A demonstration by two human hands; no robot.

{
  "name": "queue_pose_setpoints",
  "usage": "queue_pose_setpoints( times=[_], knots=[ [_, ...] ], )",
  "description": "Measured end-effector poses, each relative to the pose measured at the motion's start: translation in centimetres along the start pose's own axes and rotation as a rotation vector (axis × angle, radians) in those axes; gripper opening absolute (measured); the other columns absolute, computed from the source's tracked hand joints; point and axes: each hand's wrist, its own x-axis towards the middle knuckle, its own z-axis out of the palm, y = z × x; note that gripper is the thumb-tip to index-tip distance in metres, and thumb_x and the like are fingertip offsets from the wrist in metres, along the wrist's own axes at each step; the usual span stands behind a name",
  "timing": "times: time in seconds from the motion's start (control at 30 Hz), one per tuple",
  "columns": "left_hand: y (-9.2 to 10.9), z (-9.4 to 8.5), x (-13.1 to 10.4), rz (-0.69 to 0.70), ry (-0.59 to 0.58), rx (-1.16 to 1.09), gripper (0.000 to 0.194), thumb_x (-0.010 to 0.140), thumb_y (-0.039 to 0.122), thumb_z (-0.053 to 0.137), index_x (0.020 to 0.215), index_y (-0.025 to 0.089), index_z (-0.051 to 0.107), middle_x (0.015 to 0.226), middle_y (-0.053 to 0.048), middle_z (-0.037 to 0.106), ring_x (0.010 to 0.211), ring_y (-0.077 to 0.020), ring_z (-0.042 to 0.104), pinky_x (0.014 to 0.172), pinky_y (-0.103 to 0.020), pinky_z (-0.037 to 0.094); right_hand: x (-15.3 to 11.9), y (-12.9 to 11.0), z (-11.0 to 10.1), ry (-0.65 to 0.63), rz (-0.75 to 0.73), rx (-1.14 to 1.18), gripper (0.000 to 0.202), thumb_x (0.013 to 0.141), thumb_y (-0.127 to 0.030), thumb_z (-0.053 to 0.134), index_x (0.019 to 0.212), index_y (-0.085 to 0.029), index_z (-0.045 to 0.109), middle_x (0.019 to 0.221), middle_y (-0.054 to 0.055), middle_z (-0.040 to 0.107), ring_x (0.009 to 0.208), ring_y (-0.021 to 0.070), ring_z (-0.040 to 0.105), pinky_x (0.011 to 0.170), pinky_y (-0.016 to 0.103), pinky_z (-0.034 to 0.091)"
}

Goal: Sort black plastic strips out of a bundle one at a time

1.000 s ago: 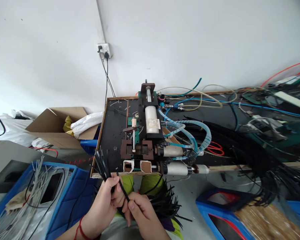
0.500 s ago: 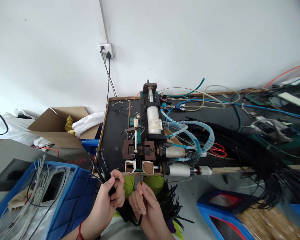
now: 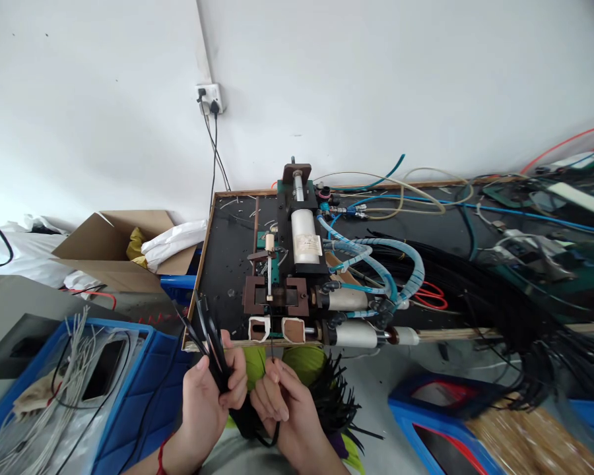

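Observation:
My left hand is closed round a bunch of black cables, whose ends fan up over the bench's front edge. Beside it on the right, my right hand pinches a single thin black cable between thumb and fingers. That cable reaches up between two pale-edged brown jaw pads at the front of the machine. The lower part of the bunch hangs down between my hands, over my lap.
More black cables cross the dark bench at the right, near blue air hoses. A blue crate with white wires stands at the left, below a cardboard box. Blue-framed bins stand at the lower right.
My left hand has opened its grip somewhat round the bunch, and its thumb has moved left. My right hand has shifted slightly left with the thin cable.

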Motion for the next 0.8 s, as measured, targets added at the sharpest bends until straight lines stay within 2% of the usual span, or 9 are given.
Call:
queue_pose_setpoints(
  times=[0.13, 0.3, 0.47, 0.67, 0.8],
  knots=[
    [0.0, 0.0, 0.1, 0.02, 0.04, 0.017, 0.041, 0.093, 0.057, 0.066, 0.078, 0.023, 0.05, 0.068, 0.006, 0.05, 0.039, -0.0044, 0.018, 0.042, -0.022, 0.016, 0.0, 0.0, 0.1, -0.005, 0.027, 0.047, 0.03, 0.096, -0.036, 0.073, 0.073, -0.019, 0.065, 0.039, -0.011, 0.031, 0.04, 0.0097, 0.014, 0.045, 0.024, 0.023],
    [-0.1, -0.2, 0.1, 0.039, 0.132, 0.075, 0.045, 0.095, 0.054, 0.071, 0.078, 0.023, 0.044, 0.064, 0.009, 0.046, 0.038, -0.0033, 0.021, 0.04, -0.021, 0.014, 0.1, -0.1, 0.2, 0.008, 0.04, 0.061, 0.03, 0.094, -0.036, 0.076, 0.072, -0.019, 0.065, 0.038, -0.012, 0.031, 0.04, 0.0093, 0.014, 0.045, 0.023, 0.025],
    [-0.4, -0.3, -0.3, 0.098, 0.2, 0.166, 0.037, 0.096, 0.052, 0.073, 0.091, 0.026, 0.048, 0.064, 0.011, 0.048, 0.039, -0.0038, 0.025, 0.041, -0.019, 0.02, 0.2, -0.1, 0.1, 0.026, 0.034, 0.077, 0.029, 0.093, -0.033, 0.079, 0.071, -0.018, 0.067, 0.038, -0.011, 0.032, 0.039, 0.009, 0.015, 0.043, 0.023, 0.025],
    [-0.7, -0.3, -0.9, 0.117, 0.227, 0.246, 0.041, 0.094, 0.058, 0.074, 0.091, 0.025, 0.049, 0.057, 0.011, 0.045, 0.043, -0.0065, 0.03, 0.042, -0.018, 0.025, -0.1, 0.0, 0.4, 0.038, 0.025, 0.063, 0.027, 0.092, -0.033, 0.08, 0.073, -0.017, 0.071, 0.039, -0.011, 0.033, 0.041, 0.0086, 0.017, 0.045, 0.024, 0.026],
    [-1.1, -0.4, -1.4, 0.132, 0.248, 0.26, 0.041, 0.095, 0.059, 0.072, 0.091, 0.024, 0.051, 0.055, 0.011, 0.042, 0.042, -0.0066, 0.028, 0.041, -0.018, 0.026, -0.2, -0.3, 0.4, 0.075, -0.004, -0.014, 0.027, 0.09, -0.037, 0.082, 0.074, -0.018, 0.071, 0.041, -0.011, 0.036, 0.042, 0.008, 0.02, 0.046, 0.023, 0.026]
  ],
)
